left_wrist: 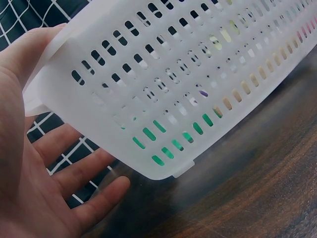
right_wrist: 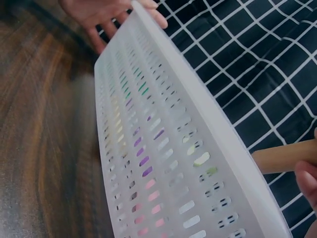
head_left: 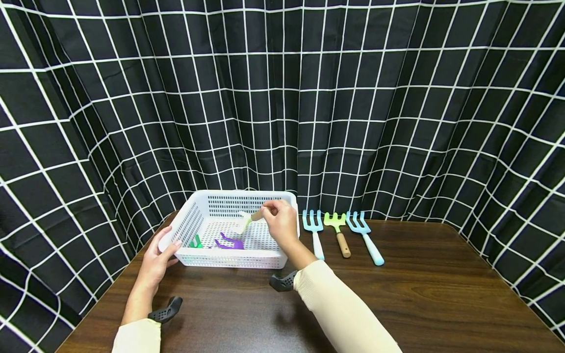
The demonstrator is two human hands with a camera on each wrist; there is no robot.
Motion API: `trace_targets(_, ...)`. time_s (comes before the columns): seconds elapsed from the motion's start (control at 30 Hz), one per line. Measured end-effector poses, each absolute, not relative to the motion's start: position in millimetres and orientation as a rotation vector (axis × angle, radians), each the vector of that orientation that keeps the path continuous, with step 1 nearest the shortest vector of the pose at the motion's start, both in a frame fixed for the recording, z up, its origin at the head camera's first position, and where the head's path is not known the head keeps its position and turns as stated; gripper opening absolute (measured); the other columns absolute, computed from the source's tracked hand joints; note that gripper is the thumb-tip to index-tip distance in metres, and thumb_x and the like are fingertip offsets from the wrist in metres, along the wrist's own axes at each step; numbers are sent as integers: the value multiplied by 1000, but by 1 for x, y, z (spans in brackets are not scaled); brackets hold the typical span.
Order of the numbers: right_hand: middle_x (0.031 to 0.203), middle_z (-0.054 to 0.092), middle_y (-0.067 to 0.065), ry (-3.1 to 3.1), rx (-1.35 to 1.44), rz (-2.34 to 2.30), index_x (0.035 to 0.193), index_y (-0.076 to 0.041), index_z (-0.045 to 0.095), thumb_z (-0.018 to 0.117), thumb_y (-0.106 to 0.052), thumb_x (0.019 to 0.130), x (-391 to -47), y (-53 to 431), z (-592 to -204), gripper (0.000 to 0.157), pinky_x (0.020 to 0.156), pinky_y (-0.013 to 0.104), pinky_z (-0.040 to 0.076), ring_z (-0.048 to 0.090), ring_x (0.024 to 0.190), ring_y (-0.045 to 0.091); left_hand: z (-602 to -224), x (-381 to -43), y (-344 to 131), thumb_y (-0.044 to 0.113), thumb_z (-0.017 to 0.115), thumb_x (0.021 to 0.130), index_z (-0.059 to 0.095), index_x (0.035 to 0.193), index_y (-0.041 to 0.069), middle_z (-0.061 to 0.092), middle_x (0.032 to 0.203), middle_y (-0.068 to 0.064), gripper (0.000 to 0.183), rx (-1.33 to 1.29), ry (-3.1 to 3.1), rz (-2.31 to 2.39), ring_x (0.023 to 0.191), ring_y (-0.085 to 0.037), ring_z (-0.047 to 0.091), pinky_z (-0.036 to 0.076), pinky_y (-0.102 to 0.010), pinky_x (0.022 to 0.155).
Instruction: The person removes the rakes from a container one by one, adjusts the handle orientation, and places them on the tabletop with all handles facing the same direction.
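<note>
White plastic, two-handed

Gripping the basket [head_left: 234, 261] by its near-left corner with the left hand [head_left: 155, 257], lower fingers loosely extended — probably for steadiness. Pinching a tool [head_left: 257, 215] by its wooden handle with the right hand [head_left: 282, 224], head-down inside. Alongside, three forks [head_left: 343, 245] — apparently spaced against tangling.

Dark wood-grain desk [head_left: 419, 274]: white basket [head_left: 234, 260] under right grip [head_left: 282, 223]; blue fork [head_left: 315, 235], green fork [head_left: 340, 238], second blue fork [head_left: 368, 239] rightward.

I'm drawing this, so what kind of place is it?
Probably a curtained indoor work corner: a black, white-gridded cloth curtain hangs behind a brown wood-grained table holding a white perforated plastic basket.
</note>
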State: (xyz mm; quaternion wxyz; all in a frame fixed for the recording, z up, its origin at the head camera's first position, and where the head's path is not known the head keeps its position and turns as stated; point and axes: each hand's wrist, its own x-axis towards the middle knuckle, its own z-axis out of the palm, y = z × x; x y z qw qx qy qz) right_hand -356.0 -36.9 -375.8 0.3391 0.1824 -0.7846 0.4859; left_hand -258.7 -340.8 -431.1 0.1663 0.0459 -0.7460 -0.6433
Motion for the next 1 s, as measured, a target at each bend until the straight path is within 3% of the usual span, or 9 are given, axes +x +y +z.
trace_targets(0.37, 78, 64, 4, -1859, 501, 1290, 87, -5, 75, 74, -5, 80, -350, -27, -374, 7, 63, 27, 49, 59, 70, 16, -432, -261, -340, 23, 58, 99, 28, 152, 14, 47, 128, -11, 61, 153, -2139, -1832, 92, 2, 56, 51, -33, 81)
trace_targets(0.7, 80, 62, 5, -1832, 475, 1316, 91, -3, 74, 73, -6, 84, -351, 2, -382, 8, 63, 25, 50, 62, 70, 18, -431, -261, -343, 23, 59, 99, 28, 152, 14, 51, 120, -1, 62, 166, -2129, -1825, 91, 2, 56, 50, -33, 80)
trace_targets(1.0, 82, 63, 11, -1811, 350, 1473, 92, 3, 72, 72, -1, 85, -349, 34, -400, 8, 57, 19, 50, 65, 65, 24, -432, -261, -342, 26, 58, 99, 29, 152, 15, 50, 125, -6, 61, 156, -2144, -1818, 92, 1, 56, 50, -34, 82)
